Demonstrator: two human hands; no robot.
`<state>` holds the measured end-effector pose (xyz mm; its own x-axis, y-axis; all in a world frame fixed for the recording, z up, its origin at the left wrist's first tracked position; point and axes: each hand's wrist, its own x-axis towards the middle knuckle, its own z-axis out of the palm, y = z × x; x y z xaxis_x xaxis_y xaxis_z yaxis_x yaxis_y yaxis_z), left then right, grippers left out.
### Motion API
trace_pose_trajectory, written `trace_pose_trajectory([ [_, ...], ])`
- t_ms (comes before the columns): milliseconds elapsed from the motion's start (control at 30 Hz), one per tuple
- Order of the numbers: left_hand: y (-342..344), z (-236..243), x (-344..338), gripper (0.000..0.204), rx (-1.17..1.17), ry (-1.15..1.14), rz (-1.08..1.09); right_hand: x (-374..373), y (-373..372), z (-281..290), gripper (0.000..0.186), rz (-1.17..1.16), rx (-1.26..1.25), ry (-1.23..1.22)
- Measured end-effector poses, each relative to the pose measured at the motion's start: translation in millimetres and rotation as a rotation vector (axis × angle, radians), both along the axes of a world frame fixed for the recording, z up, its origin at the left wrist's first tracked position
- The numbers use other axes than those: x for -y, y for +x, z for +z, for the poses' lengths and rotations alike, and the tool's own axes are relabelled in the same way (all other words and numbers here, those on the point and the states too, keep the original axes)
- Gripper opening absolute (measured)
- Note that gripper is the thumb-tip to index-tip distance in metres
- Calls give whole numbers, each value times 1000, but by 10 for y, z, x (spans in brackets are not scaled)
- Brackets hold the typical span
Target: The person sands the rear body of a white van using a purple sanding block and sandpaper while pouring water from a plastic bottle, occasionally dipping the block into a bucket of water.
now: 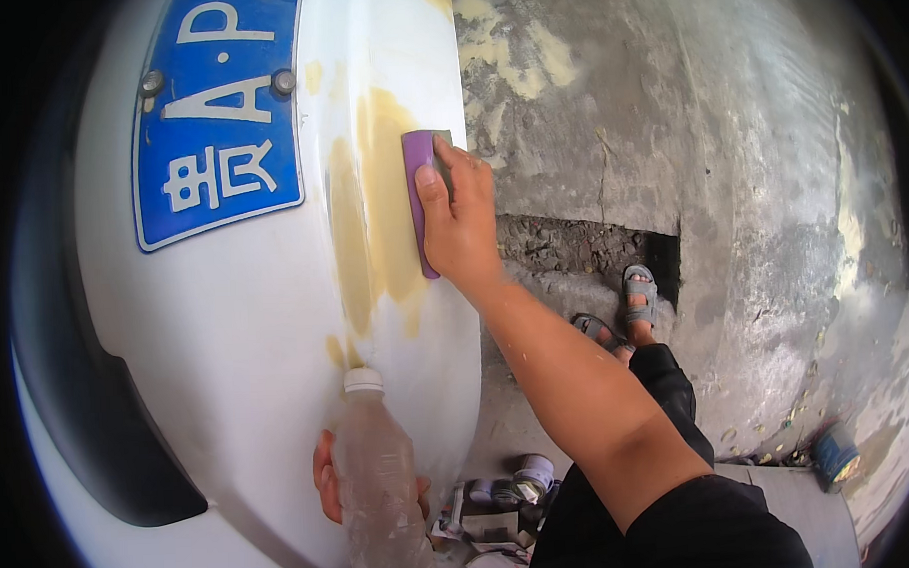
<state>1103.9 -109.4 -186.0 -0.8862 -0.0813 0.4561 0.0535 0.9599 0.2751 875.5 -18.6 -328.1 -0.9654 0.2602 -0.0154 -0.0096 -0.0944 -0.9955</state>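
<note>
A purple sanding block [422, 207] is gripped in my right hand [462, 209], thumb on its near face and fingers over its far side. The block rests against the white car bumper [246, 321], at the edge of a tan filler patch [384, 201]. Lower down, my left hand [327, 479] is wrapped round a clear plastic bottle [376, 477] with a white cap. The bottle stands upright in front of the bumper, cap toward the filler, and hides most of the left hand. What is inside the bottle is hard to make out.
A blue licence plate [218, 117] is bolted on the bumper to the left, beside a black trim piece [108, 396]. Cans [531, 479] and clutter lie on the floor below. A broken hole [573, 242] opens in the concrete near my sandalled feet. A blue can [836, 456] sits at far right.
</note>
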Motion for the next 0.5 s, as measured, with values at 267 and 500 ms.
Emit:
trace_pose_trajectory([
  [267, 94, -6, -62, 100, 12, 68, 67, 114, 1347, 487, 50, 135, -82, -46],
  [500, 19, -9, -114, 102, 17, 72, 55, 15, 215, -36, 46, 39, 16, -78],
])
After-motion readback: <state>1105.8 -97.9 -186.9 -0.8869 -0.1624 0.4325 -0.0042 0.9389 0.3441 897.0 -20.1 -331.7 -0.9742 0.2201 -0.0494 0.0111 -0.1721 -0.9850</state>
